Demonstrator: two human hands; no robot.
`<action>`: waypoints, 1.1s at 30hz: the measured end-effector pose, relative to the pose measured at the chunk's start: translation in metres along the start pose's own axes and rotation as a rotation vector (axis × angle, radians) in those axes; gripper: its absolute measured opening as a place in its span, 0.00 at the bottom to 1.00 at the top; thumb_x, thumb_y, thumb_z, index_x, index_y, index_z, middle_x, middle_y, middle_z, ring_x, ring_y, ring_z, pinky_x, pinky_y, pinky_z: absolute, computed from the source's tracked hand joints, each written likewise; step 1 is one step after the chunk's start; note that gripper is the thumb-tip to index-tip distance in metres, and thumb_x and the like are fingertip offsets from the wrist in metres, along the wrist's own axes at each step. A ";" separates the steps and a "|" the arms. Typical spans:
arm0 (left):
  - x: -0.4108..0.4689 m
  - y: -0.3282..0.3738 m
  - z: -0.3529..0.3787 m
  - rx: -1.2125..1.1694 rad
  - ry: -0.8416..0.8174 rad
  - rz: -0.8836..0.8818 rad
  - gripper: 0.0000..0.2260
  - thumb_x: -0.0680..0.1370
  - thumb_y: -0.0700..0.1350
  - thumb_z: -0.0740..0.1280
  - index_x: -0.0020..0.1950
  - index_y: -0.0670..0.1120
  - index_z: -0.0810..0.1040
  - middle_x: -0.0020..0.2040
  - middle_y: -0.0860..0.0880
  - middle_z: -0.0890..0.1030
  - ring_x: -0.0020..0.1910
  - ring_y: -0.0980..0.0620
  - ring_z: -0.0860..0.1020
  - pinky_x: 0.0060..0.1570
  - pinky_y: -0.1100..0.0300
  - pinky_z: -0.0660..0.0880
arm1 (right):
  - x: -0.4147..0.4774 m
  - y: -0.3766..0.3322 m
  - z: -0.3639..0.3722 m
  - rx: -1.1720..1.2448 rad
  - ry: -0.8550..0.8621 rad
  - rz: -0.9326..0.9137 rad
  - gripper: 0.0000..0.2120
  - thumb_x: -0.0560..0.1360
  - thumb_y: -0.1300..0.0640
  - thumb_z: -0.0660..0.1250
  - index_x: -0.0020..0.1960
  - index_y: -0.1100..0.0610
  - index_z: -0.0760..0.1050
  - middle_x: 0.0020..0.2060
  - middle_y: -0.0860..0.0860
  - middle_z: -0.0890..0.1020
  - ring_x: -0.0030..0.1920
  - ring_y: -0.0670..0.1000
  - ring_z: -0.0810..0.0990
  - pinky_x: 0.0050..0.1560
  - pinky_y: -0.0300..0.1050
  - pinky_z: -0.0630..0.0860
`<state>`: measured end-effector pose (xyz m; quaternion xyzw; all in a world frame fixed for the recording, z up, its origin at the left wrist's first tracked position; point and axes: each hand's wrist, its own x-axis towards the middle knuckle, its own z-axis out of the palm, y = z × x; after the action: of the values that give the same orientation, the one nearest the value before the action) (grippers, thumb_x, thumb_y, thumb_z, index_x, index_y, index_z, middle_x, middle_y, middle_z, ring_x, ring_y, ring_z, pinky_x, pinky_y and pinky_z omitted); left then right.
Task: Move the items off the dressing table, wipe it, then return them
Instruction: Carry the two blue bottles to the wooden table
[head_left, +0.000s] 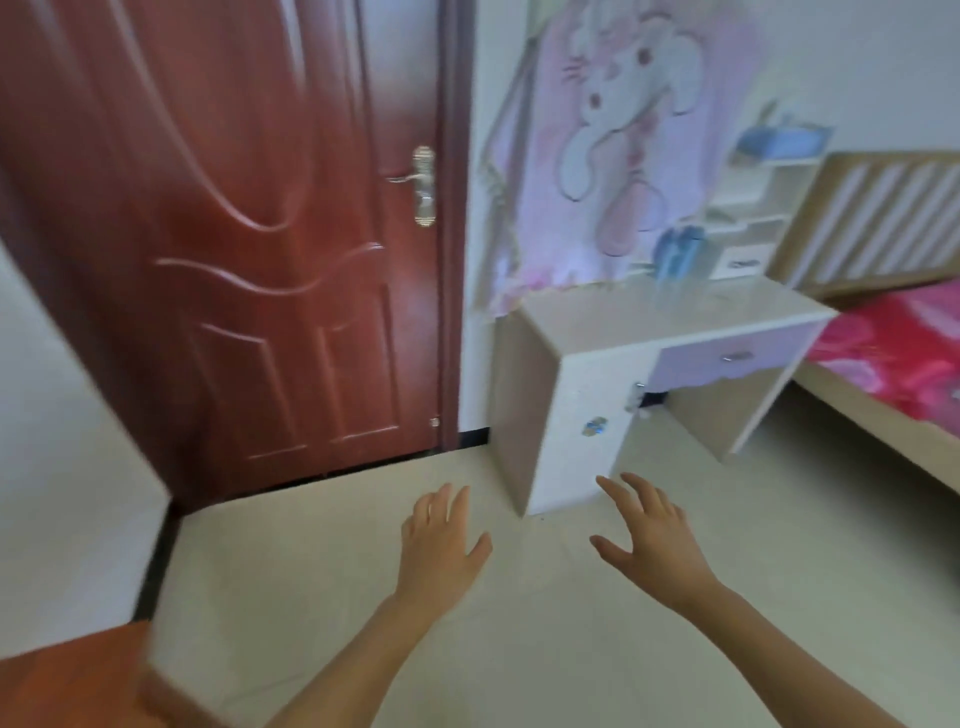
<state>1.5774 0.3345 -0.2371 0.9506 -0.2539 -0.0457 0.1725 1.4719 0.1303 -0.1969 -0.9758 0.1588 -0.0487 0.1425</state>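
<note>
The dressing table (597, 322) stands against the far wall, right of centre, with a pale top, a white cabinet door and a lilac drawer. A blurred blue item (675, 257) stands on the back of its top. Small shelves (753, 208) at its right rear hold another blue item (779, 140). A pink cloth with a cartoon rabbit (623, 135) hangs over the part behind the table. My left hand (441, 540) and my right hand (649, 540) hover over the floor in front of the table, fingers spread, holding nothing.
A dark red door (234, 234) stands shut at the left. A bed (893, 353) with a red cover and slatted headboard touches the table's right side. A reddish-brown furniture corner (67, 675) sits at the lower left. Pale tiled floor (363, 649) lies between me and the table.
</note>
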 end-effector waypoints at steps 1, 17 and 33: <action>0.014 0.029 0.008 -0.013 -0.013 0.034 0.29 0.77 0.59 0.50 0.75 0.48 0.51 0.76 0.49 0.53 0.73 0.47 0.52 0.70 0.54 0.54 | -0.002 0.025 -0.011 -0.012 0.012 0.055 0.31 0.72 0.48 0.68 0.71 0.50 0.60 0.69 0.58 0.65 0.69 0.59 0.65 0.65 0.54 0.62; 0.177 0.243 0.071 -0.285 0.082 0.276 0.41 0.65 0.65 0.43 0.71 0.45 0.62 0.71 0.47 0.65 0.69 0.44 0.62 0.67 0.52 0.61 | 0.047 0.226 -0.080 -0.007 0.136 0.363 0.29 0.76 0.42 0.59 0.73 0.47 0.53 0.72 0.51 0.58 0.70 0.51 0.59 0.69 0.47 0.56; 0.420 0.221 0.043 -0.418 0.176 0.208 0.36 0.69 0.63 0.53 0.71 0.42 0.63 0.70 0.44 0.66 0.69 0.40 0.62 0.65 0.47 0.62 | 0.271 0.258 -0.098 -0.049 0.144 0.337 0.29 0.76 0.44 0.60 0.73 0.48 0.54 0.71 0.50 0.60 0.71 0.50 0.58 0.68 0.47 0.56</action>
<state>1.8305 -0.0670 -0.1993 0.8634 -0.3195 0.0037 0.3904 1.6373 -0.2178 -0.1652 -0.9325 0.3312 -0.0900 0.1129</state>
